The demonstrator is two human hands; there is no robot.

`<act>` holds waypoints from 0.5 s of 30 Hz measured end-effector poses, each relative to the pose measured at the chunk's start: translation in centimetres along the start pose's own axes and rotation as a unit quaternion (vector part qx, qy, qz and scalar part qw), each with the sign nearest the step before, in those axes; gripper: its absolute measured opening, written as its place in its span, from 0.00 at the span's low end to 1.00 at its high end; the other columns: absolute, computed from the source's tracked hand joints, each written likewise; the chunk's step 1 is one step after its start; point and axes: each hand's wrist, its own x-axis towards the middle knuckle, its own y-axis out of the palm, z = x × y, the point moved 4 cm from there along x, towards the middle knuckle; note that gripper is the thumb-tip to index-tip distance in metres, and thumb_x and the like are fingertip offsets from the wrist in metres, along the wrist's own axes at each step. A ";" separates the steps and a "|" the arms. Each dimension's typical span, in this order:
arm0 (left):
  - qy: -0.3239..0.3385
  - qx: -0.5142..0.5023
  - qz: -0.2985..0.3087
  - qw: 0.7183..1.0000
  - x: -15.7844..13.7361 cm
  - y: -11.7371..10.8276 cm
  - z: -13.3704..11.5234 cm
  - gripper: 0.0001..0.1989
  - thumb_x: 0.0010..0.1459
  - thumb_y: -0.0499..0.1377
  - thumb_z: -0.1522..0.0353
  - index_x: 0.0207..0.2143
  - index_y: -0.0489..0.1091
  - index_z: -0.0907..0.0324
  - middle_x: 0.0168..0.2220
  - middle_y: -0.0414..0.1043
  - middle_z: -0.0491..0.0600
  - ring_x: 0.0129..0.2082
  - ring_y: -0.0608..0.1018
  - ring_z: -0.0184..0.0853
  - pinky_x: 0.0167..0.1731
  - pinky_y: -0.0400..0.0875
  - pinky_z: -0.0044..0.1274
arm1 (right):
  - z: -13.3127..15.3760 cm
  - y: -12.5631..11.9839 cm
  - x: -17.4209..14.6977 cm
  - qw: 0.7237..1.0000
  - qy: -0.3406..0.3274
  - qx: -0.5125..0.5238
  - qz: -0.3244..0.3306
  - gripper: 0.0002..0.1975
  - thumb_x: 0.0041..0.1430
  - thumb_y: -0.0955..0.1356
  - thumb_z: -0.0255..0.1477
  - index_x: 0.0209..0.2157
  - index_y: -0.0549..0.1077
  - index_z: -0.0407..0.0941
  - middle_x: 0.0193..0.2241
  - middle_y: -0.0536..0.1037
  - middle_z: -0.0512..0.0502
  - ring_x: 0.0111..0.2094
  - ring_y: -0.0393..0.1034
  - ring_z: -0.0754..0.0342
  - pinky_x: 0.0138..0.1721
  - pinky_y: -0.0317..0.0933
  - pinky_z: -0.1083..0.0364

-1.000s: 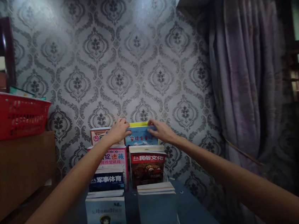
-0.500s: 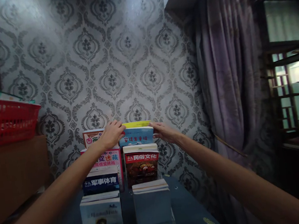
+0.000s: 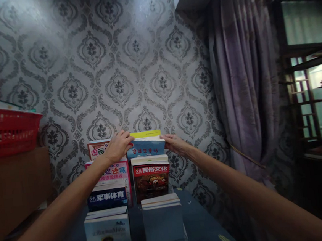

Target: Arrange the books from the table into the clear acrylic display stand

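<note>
At the far end of the dark table, a blue book [image 3: 146, 149] with red Chinese lettering stands in front of a yellow-topped book [image 3: 148, 133]. My left hand [image 3: 120, 145] closes on the upper left corner of the blue book, its fingertips also against the yellow one. On the opposite side my right hand [image 3: 175, 143] pinches the blue book's upper right corner, close to the yellow book's edge. The blue book's top leans slightly forward, showing a pale strip behind it. Just nearer stands a dark red book [image 3: 152, 181]. My left forearm partly covers a pink book [image 3: 123, 175].
Nearer rows hold a navy book [image 3: 107, 197], a book with a girl on its cover [image 3: 108, 237] and a grey-blue book stack [image 3: 163, 223] in a clear holder. A red basket [image 3: 9, 128] sits on a brown box [image 3: 18, 189] at left. A curtain [image 3: 246, 88] hangs right.
The blue book's top has tipped slightly forward, and the pale gap between it and the yellow book has widened. Both hands stay at its upper corners. The view has shifted slightly.
</note>
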 end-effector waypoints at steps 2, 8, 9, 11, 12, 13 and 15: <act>0.001 -0.015 0.011 1.000 0.1 0.1 0.1 0.09 0.62 0.58 0.67 0.44 0.72 0.59 0.43 0.74 0.52 0.46 0.70 0.43 0.44 0.63 0.32 | -0.2 -0.1 0.2 1.000 -0.005 -0.006 -0.010 0.17 0.52 0.73 0.44 0.32 0.79 0.44 0.34 0.83 0.43 0.32 0.76 0.54 0.34 0.71 0.57; -0.011 -0.066 0.028 0.997 0.3 0.5 0.5 0.09 0.62 0.58 0.68 0.45 0.72 0.59 0.43 0.75 0.53 0.47 0.71 0.43 0.47 0.65 0.32 | -0.3 0.4 0.1 0.999 -0.021 -0.046 -0.011 0.19 0.41 0.77 0.43 0.31 0.79 0.44 0.31 0.83 0.46 0.33 0.76 0.53 0.36 0.70 0.56; -0.013 -0.069 0.031 0.997 0.3 0.6 0.6 0.09 0.62 0.58 0.68 0.45 0.72 0.59 0.43 0.75 0.53 0.47 0.71 0.42 0.46 0.65 0.31 | -0.4 0.5 -0.1 0.998 -0.018 -0.057 -0.005 0.19 0.37 0.79 0.41 0.31 0.80 0.44 0.30 0.83 0.47 0.32 0.76 0.54 0.36 0.70 0.56; -0.018 -0.074 0.034 0.996 0.4 0.7 0.7 0.09 0.62 0.58 0.68 0.44 0.72 0.59 0.42 0.75 0.53 0.46 0.71 0.42 0.46 0.66 0.31 | -0.6 0.6 -0.4 0.997 -0.004 -0.082 0.006 0.19 0.33 0.79 0.37 0.30 0.80 0.44 0.27 0.82 0.48 0.28 0.74 0.55 0.32 0.69 0.57; -0.023 -0.078 0.032 0.996 0.4 0.8 0.7 0.09 0.62 0.58 0.68 0.44 0.72 0.58 0.41 0.74 0.53 0.46 0.71 0.42 0.46 0.66 0.31 | -0.8 0.7 -0.5 0.996 0.005 -0.094 0.011 0.18 0.33 0.79 0.36 0.29 0.79 0.44 0.25 0.81 0.49 0.25 0.73 0.56 0.30 0.68 0.58; -0.029 -0.081 0.030 0.996 0.4 0.8 0.8 0.09 0.62 0.58 0.67 0.44 0.72 0.58 0.42 0.74 0.53 0.46 0.71 0.41 0.46 0.66 0.30 | -1.0 0.7 -0.6 0.994 0.012 -0.105 0.013 0.17 0.33 0.79 0.35 0.28 0.79 0.43 0.23 0.81 0.50 0.23 0.71 0.58 0.27 0.66 0.59; -0.046 -0.082 0.026 0.995 0.5 0.9 0.9 0.10 0.62 0.58 0.67 0.45 0.73 0.58 0.42 0.73 0.53 0.46 0.72 0.41 0.46 0.66 0.30 | -1.5 0.9 -0.7 0.993 0.014 -0.118 0.012 0.17 0.34 0.78 0.37 0.27 0.79 0.43 0.21 0.79 0.51 0.20 0.69 0.59 0.25 0.64 0.60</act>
